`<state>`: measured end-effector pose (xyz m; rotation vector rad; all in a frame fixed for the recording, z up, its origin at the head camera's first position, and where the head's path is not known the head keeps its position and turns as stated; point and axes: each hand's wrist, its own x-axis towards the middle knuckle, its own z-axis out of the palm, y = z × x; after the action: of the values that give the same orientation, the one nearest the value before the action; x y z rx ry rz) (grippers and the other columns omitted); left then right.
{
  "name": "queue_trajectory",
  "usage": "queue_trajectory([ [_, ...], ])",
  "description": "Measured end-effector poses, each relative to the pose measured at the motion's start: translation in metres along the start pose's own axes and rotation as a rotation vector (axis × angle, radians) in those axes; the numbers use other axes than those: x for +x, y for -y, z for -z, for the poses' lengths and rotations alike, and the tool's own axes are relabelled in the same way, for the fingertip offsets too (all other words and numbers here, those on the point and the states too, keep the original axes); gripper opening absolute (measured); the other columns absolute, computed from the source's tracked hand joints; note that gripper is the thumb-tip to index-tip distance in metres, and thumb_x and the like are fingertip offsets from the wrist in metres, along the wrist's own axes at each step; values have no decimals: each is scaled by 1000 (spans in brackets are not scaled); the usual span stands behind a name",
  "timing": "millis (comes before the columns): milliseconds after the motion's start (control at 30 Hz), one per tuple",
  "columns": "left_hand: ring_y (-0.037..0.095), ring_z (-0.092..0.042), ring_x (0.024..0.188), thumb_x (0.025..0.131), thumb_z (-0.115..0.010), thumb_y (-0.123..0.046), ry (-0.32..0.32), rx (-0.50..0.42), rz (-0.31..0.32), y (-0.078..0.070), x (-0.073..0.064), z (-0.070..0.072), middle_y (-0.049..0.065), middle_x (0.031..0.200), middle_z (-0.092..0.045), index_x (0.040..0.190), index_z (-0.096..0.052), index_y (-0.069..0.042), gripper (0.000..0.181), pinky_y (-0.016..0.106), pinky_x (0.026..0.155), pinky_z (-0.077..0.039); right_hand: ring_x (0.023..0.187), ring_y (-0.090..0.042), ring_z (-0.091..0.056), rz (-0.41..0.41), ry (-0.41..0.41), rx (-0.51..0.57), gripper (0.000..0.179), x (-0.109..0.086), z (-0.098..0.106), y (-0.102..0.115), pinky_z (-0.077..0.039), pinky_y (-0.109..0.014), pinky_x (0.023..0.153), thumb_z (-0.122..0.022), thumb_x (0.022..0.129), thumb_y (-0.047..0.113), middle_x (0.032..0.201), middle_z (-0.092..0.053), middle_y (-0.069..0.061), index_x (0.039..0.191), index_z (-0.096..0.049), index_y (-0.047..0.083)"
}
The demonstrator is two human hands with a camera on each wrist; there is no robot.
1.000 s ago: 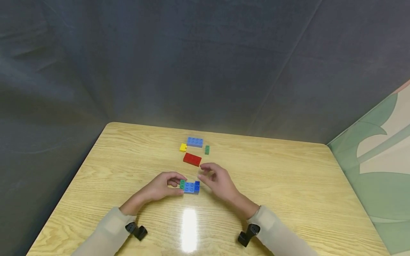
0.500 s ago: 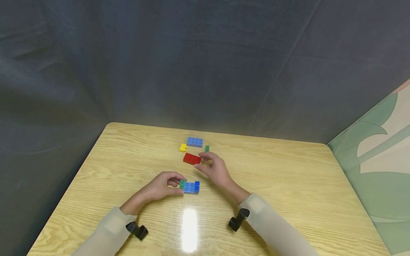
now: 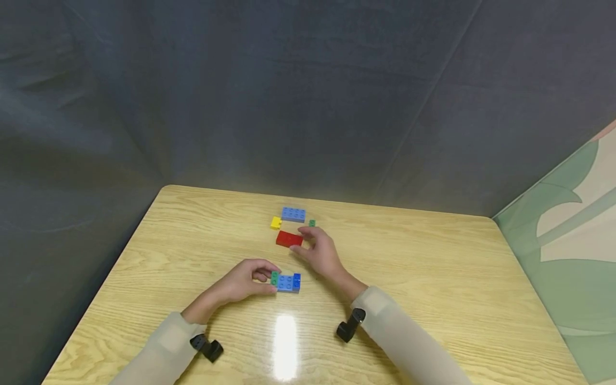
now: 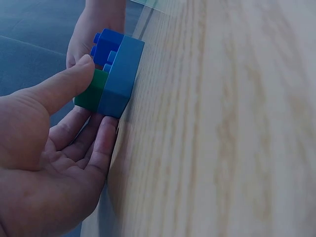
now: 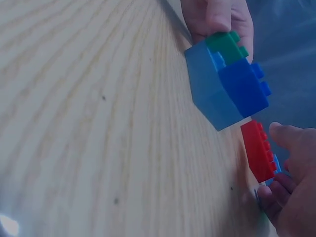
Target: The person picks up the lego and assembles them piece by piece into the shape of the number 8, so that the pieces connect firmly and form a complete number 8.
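My left hand (image 3: 245, 280) rests at the left end of a joined set of toy building bricks. Its thumb and fingers pinch the small green brick (image 4: 91, 91), which is fixed on a light blue brick (image 3: 285, 283). On the other end of that blue brick sits a small dark blue brick (image 5: 243, 88). Farther up the table, my right hand (image 3: 323, 255) is around the right end of a red brick (image 3: 287, 239). In the right wrist view its thumb (image 5: 286, 136) shows beside the red brick's studs with a small gap; any fingertip contact is hard to tell.
Beyond the red brick lie a light blue brick (image 3: 293, 215), a small yellow brick (image 3: 276, 223) and a small green brick (image 3: 312, 223), partly hidden by my right hand. A dark curtain (image 3: 308, 107) hangs behind the wooden table (image 3: 423, 278).
My right hand has moved away from the joined bricks, up and slightly left to the red brick. The left hand and the bricks show no clear movement.
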<state>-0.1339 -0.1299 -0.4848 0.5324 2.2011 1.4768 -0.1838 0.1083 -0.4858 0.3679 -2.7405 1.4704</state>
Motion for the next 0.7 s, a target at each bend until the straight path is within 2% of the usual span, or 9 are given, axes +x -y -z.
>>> queue_trajectory([
  [200,21,-62,104,89,-81,-16,2,-3,5,0,0,1,8,117,-66,125,-67,-1,41,36,92,-52,126,-29,-60,-38,19,10,54,2,-1,-2,-50,-44,103,-81,90,18,136,-63,-13,138,-60,3],
  [433,21,-62,103,89,-81,-15,2,-8,-13,1,-1,0,7,115,-67,124,-67,0,41,32,89,-53,129,-29,-59,-69,52,41,57,4,-3,-3,-48,-44,106,-81,90,15,138,-62,-12,141,-58,5],
  [700,20,-62,102,89,-81,-15,-3,-8,-11,2,-1,0,7,114,-67,124,-67,0,41,30,89,-53,126,-29,-60,-36,41,-4,52,7,-6,-7,-48,-43,106,-81,88,12,133,-65,-12,136,-62,4],
])
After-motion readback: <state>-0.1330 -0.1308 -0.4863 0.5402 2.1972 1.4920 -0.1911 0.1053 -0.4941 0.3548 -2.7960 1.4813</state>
